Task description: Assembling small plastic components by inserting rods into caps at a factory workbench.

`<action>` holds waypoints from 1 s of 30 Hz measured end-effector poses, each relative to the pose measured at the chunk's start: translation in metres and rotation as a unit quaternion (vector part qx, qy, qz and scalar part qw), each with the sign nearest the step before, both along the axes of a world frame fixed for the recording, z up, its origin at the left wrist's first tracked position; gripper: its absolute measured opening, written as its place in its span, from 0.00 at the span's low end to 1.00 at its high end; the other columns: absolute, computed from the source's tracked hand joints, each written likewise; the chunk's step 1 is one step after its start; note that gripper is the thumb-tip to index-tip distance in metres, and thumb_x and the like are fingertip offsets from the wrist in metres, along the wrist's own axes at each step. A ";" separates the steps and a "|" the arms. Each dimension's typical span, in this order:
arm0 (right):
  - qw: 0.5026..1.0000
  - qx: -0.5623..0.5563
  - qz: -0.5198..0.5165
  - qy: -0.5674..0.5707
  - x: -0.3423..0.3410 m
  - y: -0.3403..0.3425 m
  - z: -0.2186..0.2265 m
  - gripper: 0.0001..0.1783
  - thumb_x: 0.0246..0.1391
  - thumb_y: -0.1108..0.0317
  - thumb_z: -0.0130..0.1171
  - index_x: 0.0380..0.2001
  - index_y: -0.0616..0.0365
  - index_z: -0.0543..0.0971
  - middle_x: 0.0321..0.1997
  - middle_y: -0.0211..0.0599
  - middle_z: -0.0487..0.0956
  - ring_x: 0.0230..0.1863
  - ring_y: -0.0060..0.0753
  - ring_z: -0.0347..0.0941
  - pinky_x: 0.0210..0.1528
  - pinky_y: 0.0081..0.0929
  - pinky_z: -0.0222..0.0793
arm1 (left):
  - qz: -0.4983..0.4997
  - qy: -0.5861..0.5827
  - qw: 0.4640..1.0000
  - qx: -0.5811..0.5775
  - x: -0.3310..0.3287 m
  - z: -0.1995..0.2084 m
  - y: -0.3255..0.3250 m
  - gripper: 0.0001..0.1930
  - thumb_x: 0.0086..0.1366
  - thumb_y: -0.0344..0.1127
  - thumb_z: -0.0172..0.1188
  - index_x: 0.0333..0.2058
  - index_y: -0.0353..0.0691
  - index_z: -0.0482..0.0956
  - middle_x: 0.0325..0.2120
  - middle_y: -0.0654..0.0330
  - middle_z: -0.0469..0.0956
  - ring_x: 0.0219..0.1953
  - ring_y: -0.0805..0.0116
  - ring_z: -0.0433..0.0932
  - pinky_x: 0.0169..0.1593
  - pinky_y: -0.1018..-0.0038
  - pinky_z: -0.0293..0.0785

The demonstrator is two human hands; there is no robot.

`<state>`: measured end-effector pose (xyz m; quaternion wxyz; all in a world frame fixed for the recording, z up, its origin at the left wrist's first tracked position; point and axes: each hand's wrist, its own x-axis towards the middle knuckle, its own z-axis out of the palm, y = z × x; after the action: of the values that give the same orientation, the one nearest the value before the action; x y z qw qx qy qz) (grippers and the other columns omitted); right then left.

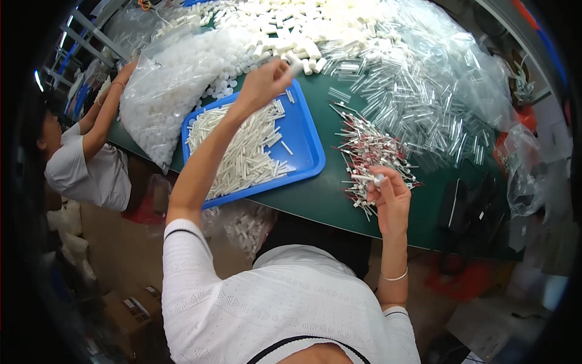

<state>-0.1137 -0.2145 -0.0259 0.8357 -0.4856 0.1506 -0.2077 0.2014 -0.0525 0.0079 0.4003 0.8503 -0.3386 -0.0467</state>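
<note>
My left hand [267,85] reaches over the far edge of a blue tray [312,142]. Its fingers close on a short white cylinder [294,64], slightly smeared by motion. In the tray lies a heap of thin white sticks [242,158]. My right hand [393,197] pinches a slim white tube with a round whitish cap [377,179]. That hand is above the near right side of a pile of thin red-and-white pieces with wire-like ends [370,142] on the green table.
Clear tubes [412,103] spread across the right, beside plastic film [467,67]. White cylinders [291,24] cover the far middle. A clear bag of round white caps [163,97] stands left, with a co-worker [91,151] beyond it. A black object [470,203] sits near the right edge.
</note>
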 end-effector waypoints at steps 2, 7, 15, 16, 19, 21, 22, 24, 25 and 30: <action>0.999 0.039 0.014 -0.034 0.011 0.005 -0.001 0.10 0.62 0.67 0.53 0.41 0.62 0.77 0.54 0.44 0.74 0.29 0.18 0.72 0.24 0.14 0.68 | -0.123 0.062 0.990 -0.038 -0.076 -0.003 0.016 0.10 0.65 0.36 0.55 0.40 0.38 0.76 0.23 0.61 0.77 0.23 0.76 0.73 0.28 0.76 0.70; 0.988 0.101 0.101 -0.059 0.025 0.042 -0.006 0.13 0.63 0.64 0.53 0.45 0.61 0.73 0.50 0.48 0.76 0.27 0.20 0.75 0.27 0.15 0.73 | -0.172 0.434 0.879 -0.092 -0.189 -0.002 0.038 0.13 0.68 0.35 0.52 0.48 0.37 0.74 0.26 0.66 0.75 0.25 0.82 0.70 0.28 0.84 0.67; 0.975 0.184 0.121 -0.036 0.008 0.049 -0.012 0.15 0.64 0.61 0.50 0.45 0.62 0.71 0.49 0.56 0.76 0.35 0.32 0.81 0.35 0.23 0.80 | -0.102 -0.029 0.992 -0.074 -0.209 -0.021 0.051 0.12 0.56 0.20 0.59 0.40 0.34 0.77 0.28 0.53 0.78 0.26 0.66 0.77 0.31 0.74 0.72; 0.971 0.204 0.121 -0.034 0.006 0.050 -0.010 0.14 0.64 0.62 0.49 0.46 0.61 0.71 0.49 0.55 0.76 0.35 0.31 0.80 0.35 0.23 0.80 | -0.109 0.029 0.989 -0.091 -0.210 -0.020 0.052 0.12 0.57 0.21 0.59 0.41 0.34 0.76 0.28 0.55 0.79 0.24 0.68 0.76 0.30 0.75 0.72; 0.975 0.170 0.135 -0.053 0.001 0.049 -0.012 0.15 0.65 0.62 0.48 0.45 0.62 0.71 0.50 0.57 0.75 0.36 0.32 0.80 0.37 0.23 0.80 | -0.127 0.286 0.942 -0.118 -0.202 -0.017 0.057 0.12 0.58 0.22 0.60 0.42 0.34 0.76 0.26 0.59 0.79 0.24 0.73 0.75 0.29 0.78 0.72; 0.977 0.163 0.131 -0.046 -0.002 0.050 -0.011 0.14 0.65 0.62 0.48 0.45 0.62 0.71 0.50 0.57 0.75 0.36 0.32 0.80 0.38 0.23 0.80 | -0.131 0.479 0.858 -0.134 -0.202 -0.018 0.058 0.13 0.60 0.25 0.61 0.44 0.34 0.75 0.26 0.64 0.78 0.26 0.79 0.75 0.28 0.84 0.73; 0.979 0.156 0.125 -0.040 -0.002 0.050 -0.011 0.14 0.65 0.62 0.48 0.45 0.62 0.71 0.51 0.58 0.75 0.37 0.33 0.80 0.39 0.24 0.80 | -0.113 0.385 0.906 -0.135 -0.209 -0.017 0.055 0.13 0.60 0.25 0.60 0.44 0.34 0.75 0.26 0.63 0.78 0.26 0.77 0.75 0.28 0.83 0.72; 0.981 0.152 0.119 -0.037 -0.002 0.051 -0.015 0.15 0.65 0.62 0.48 0.46 0.62 0.71 0.51 0.58 0.75 0.37 0.34 0.80 0.39 0.24 0.80 | -0.116 0.125 0.977 -0.128 -0.217 -0.022 0.053 0.12 0.59 0.24 0.60 0.43 0.34 0.76 0.27 0.58 0.79 0.25 0.73 0.76 0.27 0.79 0.72; 0.981 0.149 0.116 -0.034 -0.001 0.051 -0.017 0.15 0.65 0.62 0.48 0.46 0.63 0.71 0.51 0.58 0.75 0.38 0.35 0.80 0.40 0.25 0.80 | -0.116 0.125 0.977 -0.128 -0.216 -0.025 0.054 0.12 0.59 0.24 0.60 0.43 0.34 0.76 0.27 0.58 0.79 0.25 0.73 0.76 0.27 0.79 0.72; 0.977 0.155 0.145 -0.026 -0.001 0.050 -0.010 0.14 0.63 0.64 0.51 0.46 0.64 0.71 0.50 0.54 0.76 0.42 0.38 0.80 0.42 0.26 0.79 | -0.110 0.111 0.982 -0.101 -0.210 -0.028 0.059 0.11 0.56 0.22 0.62 0.40 0.35 0.78 0.30 0.55 0.80 0.26 0.71 0.78 0.28 0.78 0.71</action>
<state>-0.1148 -0.1649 -0.0360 0.9257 -0.3612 0.0872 -0.0709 -0.0081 0.0070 -0.0202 0.5119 0.7523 -0.3867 -0.1501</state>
